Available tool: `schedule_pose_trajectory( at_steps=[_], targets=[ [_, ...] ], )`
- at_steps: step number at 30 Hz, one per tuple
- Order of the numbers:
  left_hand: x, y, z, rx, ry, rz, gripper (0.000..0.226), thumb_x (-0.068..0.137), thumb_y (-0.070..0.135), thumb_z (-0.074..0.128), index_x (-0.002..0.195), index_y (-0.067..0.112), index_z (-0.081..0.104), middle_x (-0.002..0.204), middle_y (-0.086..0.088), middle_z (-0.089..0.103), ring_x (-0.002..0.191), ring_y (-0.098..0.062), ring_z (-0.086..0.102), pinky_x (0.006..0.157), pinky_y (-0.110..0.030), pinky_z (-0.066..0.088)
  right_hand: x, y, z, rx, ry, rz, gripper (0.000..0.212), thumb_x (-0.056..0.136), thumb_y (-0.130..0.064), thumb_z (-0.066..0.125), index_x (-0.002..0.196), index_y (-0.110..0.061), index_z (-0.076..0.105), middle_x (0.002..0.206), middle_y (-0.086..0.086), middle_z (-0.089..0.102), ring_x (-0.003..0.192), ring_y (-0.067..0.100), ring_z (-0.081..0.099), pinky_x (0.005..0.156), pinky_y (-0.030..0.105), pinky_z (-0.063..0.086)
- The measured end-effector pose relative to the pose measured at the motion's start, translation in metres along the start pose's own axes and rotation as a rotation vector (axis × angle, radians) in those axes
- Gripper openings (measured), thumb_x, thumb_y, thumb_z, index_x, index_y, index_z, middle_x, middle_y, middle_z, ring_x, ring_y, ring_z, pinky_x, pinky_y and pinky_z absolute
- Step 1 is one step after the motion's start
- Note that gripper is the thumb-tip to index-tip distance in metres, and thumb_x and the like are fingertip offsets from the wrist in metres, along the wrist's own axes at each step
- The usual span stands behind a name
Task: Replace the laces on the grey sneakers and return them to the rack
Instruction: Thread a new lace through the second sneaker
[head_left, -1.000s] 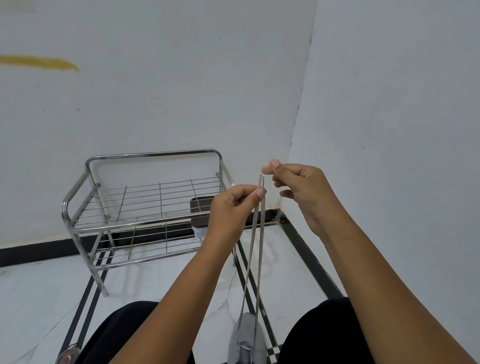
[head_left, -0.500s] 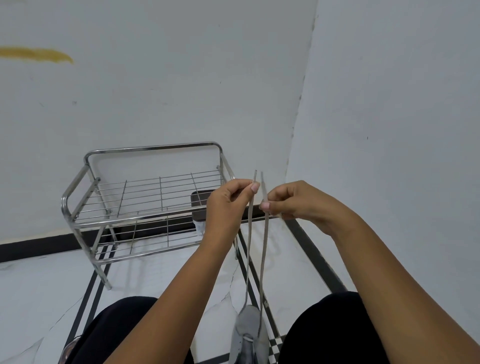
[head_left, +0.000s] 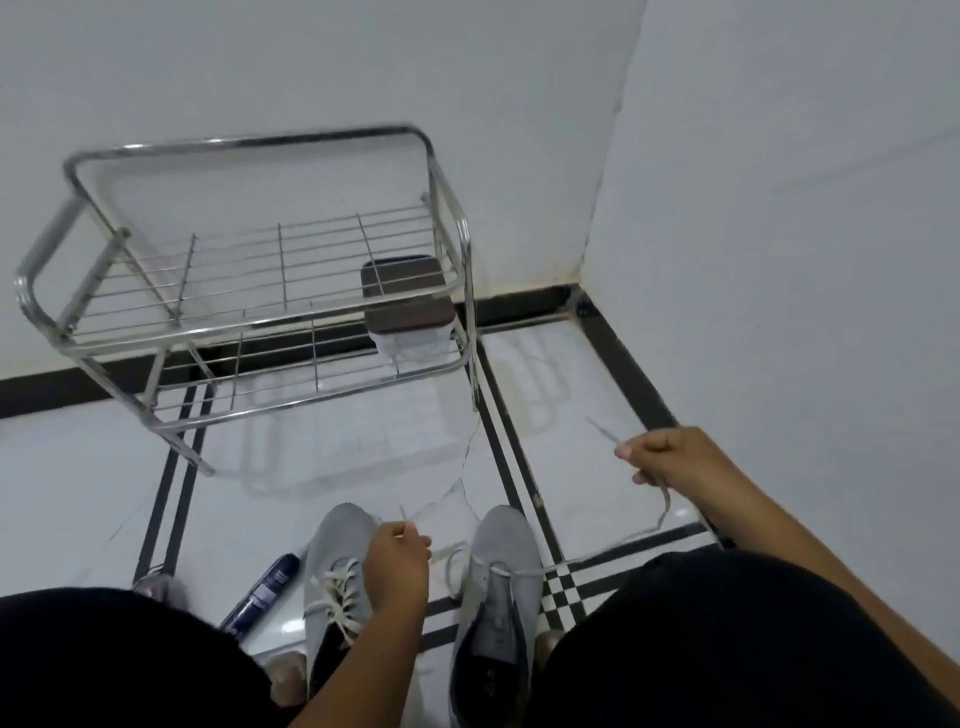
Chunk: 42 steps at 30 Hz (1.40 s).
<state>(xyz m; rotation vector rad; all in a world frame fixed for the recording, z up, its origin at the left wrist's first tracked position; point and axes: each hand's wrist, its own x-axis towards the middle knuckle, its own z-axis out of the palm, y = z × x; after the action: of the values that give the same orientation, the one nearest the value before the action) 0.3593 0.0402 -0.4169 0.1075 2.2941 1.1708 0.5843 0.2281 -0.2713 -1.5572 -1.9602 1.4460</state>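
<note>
- Two grey sneakers on the white tiled floor between the person's knees, toes toward the rack (head_left: 249, 322); left sneaker (head_left: 337, 582) carries a cream lace criss-crossed up its eyelets; right sneaker (head_left: 498, 587) is threaded at the lowest eyelets only, its tongue otherwise bare.
- New grey lace (head_left: 613, 551) runs from the right sneaker's front eyelets out to the right, sagging just above the floor; judged light, flat, limp, no stiffness of its own; it will go slack and twist wherever tension drops.
- Right hand (head_left: 670, 462) raised well clear of the shoe, fingers curled, pinching the lace near its end; a short tip projects past the fingertips; best hold judged to be at that tip, the stiffest part for feeding an eyelet.
- Left hand (head_left: 397, 566) low between the two sneakers, fingers curled, pinching the other lace end; a short tip shows above the knuckles.
- Sneakers judged light, soft fabric uppers, collapsible at the collar; for return to the rack, take each by heel or collar, not by the lace.
- Rack: chromed wire, two tiers, against the wall; a clear container with brown lid (head_left: 408, 296) sits on its lower tier.
- Dark blue spray can (head_left: 262, 590) lies on the floor just left of the left sneaker; pale label printing present, blurred, unreadable; no brand legible on either shoe.
</note>
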Motion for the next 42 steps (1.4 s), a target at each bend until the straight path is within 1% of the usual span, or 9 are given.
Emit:
schedule_pose_trajectory(
  at_steps=[4, 9, 14, 17, 22, 30, 32, 37, 42],
  targets=[
    [0.004, -0.041, 0.016, 0.116, -0.036, -0.037, 0.067, 0.093, 0.032, 0.054, 0.146, 0.012, 0.018, 0.093, -0.012, 0.070, 0.085, -0.030, 0.065, 0.072, -0.034, 0.048, 0.021, 0.072, 0.054, 0.014, -0.049, 0.129, 0.008, 0.085, -0.017, 0.073, 0.091, -0.012, 0.074, 0.081, 0.004, 0.070, 0.069, 0.017, 0.066, 0.076, 0.035, 0.057],
    [0.003, -0.047, 0.043, 0.527, -0.438, 0.143, 0.026, 0.085, 0.053, 0.056, 0.100, 0.031, 0.057, 0.099, 0.008, 0.064, 0.089, -0.012, 0.063, 0.080, -0.035, 0.053, 0.049, 0.125, 0.123, -0.049, -0.177, 0.133, 0.005, 0.083, -0.018, 0.074, 0.081, -0.013, 0.075, 0.067, -0.008, 0.067, 0.066, 0.008, 0.060, 0.060, 0.011, 0.046],
    [-0.007, -0.051, 0.063, 0.761, -0.419, 0.279, 0.037, 0.085, 0.051, 0.060, 0.108, 0.024, 0.053, 0.107, 0.004, 0.052, 0.099, -0.016, 0.056, 0.077, -0.028, 0.042, 0.057, 0.155, 0.173, -0.027, -0.248, 0.108, 0.006, 0.084, -0.011, 0.071, 0.088, -0.015, 0.073, 0.077, -0.010, 0.067, 0.073, -0.001, 0.060, 0.064, 0.003, 0.042],
    [-0.006, -0.058, 0.062, 0.652, -0.376, 0.300, 0.025, 0.090, 0.044, 0.056, 0.105, 0.025, 0.062, 0.101, 0.007, 0.061, 0.091, -0.011, 0.061, 0.076, -0.027, 0.048, 0.052, 0.164, 0.185, 0.025, -0.234, 0.108, 0.004, 0.081, -0.015, 0.075, 0.084, -0.017, 0.073, 0.073, -0.015, 0.065, 0.066, -0.010, 0.058, 0.065, 0.004, 0.042],
    [0.000, -0.061, 0.060, 0.434, -0.378, 0.184, 0.012, 0.090, 0.026, 0.063, 0.094, 0.023, 0.073, 0.083, 0.015, 0.069, 0.076, 0.003, 0.061, 0.068, -0.013, 0.046, 0.041, 0.166, 0.190, 0.072, -0.184, 0.051, 0.007, 0.082, -0.011, 0.074, 0.085, -0.017, 0.075, 0.080, -0.008, 0.066, 0.072, -0.003, 0.059, 0.070, 0.007, 0.043],
    [0.001, -0.061, 0.061, 0.273, -0.389, 0.046, 0.013, 0.090, 0.025, 0.064, 0.097, 0.022, 0.074, 0.083, 0.013, 0.070, 0.074, -0.004, 0.064, 0.061, -0.008, 0.044, 0.040, 0.163, 0.199, -0.135, -0.196, -0.071, 0.005, 0.082, -0.021, 0.073, 0.083, -0.017, 0.075, 0.082, -0.006, 0.061, 0.078, 0.009, 0.059, 0.070, 0.018, 0.043],
    [0.002, -0.061, 0.061, 0.258, -0.391, 0.034, 0.012, 0.090, 0.024, 0.064, 0.096, 0.021, 0.074, 0.082, 0.012, 0.070, 0.071, -0.004, 0.063, 0.058, -0.005, 0.043, 0.038, 0.161, 0.200, -0.145, -0.178, -0.071, 0.005, 0.083, -0.021, 0.072, 0.084, -0.017, 0.075, 0.083, -0.007, 0.060, 0.076, 0.007, 0.056, 0.067, 0.012, 0.039],
    [0.002, -0.062, 0.062, 0.212, -0.379, -0.002, 0.011, 0.090, 0.023, 0.065, 0.093, 0.021, 0.075, 0.080, 0.010, 0.071, 0.068, -0.008, 0.063, 0.063, -0.017, 0.048, 0.035, 0.163, 0.203, -0.091, -0.141, -0.043, 0.004, 0.084, -0.019, 0.071, 0.083, -0.016, 0.073, 0.083, -0.007, 0.059, 0.073, 0.000, 0.053, 0.064, 0.004, 0.035],
    [0.002, -0.061, 0.062, 0.195, -0.366, -0.009, 0.011, 0.090, 0.023, 0.066, 0.095, 0.019, 0.075, 0.080, 0.008, 0.071, 0.067, -0.008, 0.062, 0.064, -0.018, 0.049, 0.037, 0.166, 0.208, -0.041, -0.137, -0.024, 0.004, 0.082, -0.017, 0.072, 0.082, -0.014, 0.074, 0.083, -0.003, 0.062, 0.077, 0.008, 0.058, 0.069, 0.016, 0.042]
  ],
)
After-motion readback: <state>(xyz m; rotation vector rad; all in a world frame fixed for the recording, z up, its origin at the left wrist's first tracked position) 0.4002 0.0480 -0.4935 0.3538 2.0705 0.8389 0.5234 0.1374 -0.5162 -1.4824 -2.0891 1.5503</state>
